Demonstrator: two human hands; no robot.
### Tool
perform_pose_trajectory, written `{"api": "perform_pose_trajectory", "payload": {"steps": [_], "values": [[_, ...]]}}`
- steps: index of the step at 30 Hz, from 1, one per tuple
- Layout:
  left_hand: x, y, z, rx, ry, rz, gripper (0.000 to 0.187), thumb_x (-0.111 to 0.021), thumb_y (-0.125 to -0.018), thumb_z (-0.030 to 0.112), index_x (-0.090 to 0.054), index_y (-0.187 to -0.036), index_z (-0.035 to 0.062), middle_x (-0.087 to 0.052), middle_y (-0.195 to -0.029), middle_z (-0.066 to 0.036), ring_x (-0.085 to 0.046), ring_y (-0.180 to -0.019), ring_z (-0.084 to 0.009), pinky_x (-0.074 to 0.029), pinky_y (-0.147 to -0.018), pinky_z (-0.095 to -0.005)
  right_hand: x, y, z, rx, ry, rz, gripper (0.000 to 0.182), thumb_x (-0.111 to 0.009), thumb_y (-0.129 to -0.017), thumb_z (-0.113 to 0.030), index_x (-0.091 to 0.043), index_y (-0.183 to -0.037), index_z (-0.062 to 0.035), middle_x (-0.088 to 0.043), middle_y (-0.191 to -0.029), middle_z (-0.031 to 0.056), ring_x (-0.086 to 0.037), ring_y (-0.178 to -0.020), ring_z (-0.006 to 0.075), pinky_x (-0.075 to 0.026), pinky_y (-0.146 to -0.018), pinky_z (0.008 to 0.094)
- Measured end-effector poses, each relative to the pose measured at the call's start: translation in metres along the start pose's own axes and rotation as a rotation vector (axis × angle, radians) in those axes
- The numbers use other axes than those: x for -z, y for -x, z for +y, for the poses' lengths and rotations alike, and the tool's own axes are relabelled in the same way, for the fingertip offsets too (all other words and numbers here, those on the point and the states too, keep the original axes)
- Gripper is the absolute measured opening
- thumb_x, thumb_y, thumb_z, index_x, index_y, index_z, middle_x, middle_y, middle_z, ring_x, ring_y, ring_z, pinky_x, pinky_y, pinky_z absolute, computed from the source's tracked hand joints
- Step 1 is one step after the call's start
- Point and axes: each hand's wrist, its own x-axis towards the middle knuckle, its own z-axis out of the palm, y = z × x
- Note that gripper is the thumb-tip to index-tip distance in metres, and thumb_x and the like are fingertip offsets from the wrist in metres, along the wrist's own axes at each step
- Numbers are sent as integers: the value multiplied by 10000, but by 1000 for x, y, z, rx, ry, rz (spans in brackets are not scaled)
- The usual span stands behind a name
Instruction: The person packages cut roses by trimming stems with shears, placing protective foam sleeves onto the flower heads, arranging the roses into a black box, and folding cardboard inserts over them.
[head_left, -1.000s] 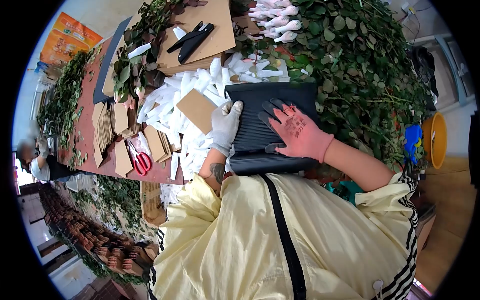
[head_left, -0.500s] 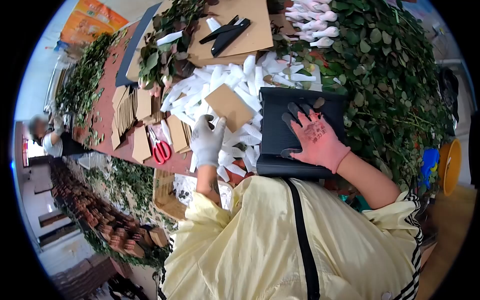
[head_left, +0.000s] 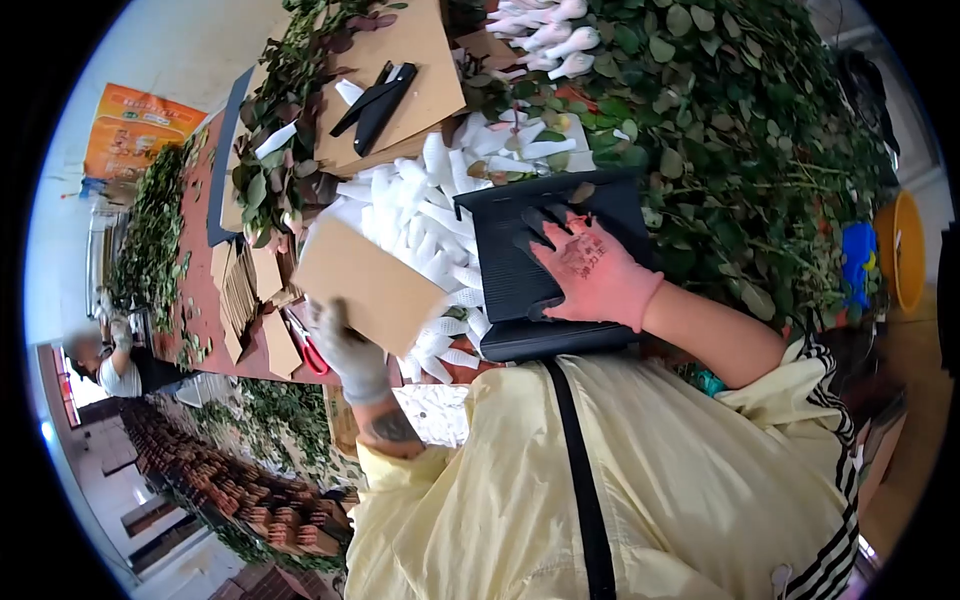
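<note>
Left hand (head_left: 350, 345), grey-gloved, is gripping a brown cardboard sheet (head_left: 365, 285) raised above the table's near edge. Right hand (head_left: 590, 275), pink-gloved, is resting flat, fingers spread, on the black ribbed board (head_left: 500, 270). Beyond, white foam sleeves (head_left: 420, 200) are lying heaped.

The pink work glove on the right hand (head_left: 590, 275) carries dark printed characters across its back, too small and blurred to read. The orange poster (head_left: 128, 133) on the far left wall bears print as well, but none of it is legible.
</note>
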Motion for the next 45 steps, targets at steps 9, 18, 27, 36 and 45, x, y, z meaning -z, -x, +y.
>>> {"api": "perform_pose_trajectory", "payload": {"steps": [9,18,27,36,45], "values": [[-82,12,15,866,307,-552,187,-627,-856,180,-572,-741,43,-500,-595,44,-396,-475,-10,-320,-422,-191,18,-9,58,30,-806,-163,655,-538,-746,-213,-384,-1354,-24,-434,-1355,203,-432,-1250,289,-300,-1063,312],[-87,13,11,704,3,-609,261,-651,-841,202,-530,-690,28,-497,-575,30,-425,-503,-49,-362,-469,-224,1,-14,28,-91,-1131,234,546,-623,-808,-55,-435,-1320,-40,-455,-1362,94,-441,-1227,171,-303,-1053,277],[-97,31,-17,585,39,-358,305,-665,-834,299,-536,-784,28,-517,-654,-6,-454,-586,-87,-409,-556,-265,11,-11,14,-77,-690,187,436,-663,-727,-79,-602,-1154,-147,-591,-1208,35,-474,-1169,283,-267,-1098,396],[-124,39,-51,584,83,-299,346,-542,-914,288,-534,-715,6,-491,-548,-37,-450,-524,-106,-392,-512,-301,21,-4,23,-199,-595,322,398,-681,-722,-114,-628,-1112,-177,-601,-1159,38,-458,-1173,312,-294,-1074,400],[-122,37,-46,597,108,-218,343,-560,-909,280,-539,-686,21,-485,-530,3,-430,-491,-73,-377,-480,-262,1,-6,29,-193,-241,336,404,-682,-740,-248,-609,-1137,-226,-572,-1188,54,-433,-1207,320,-269,-1069,420]]}}
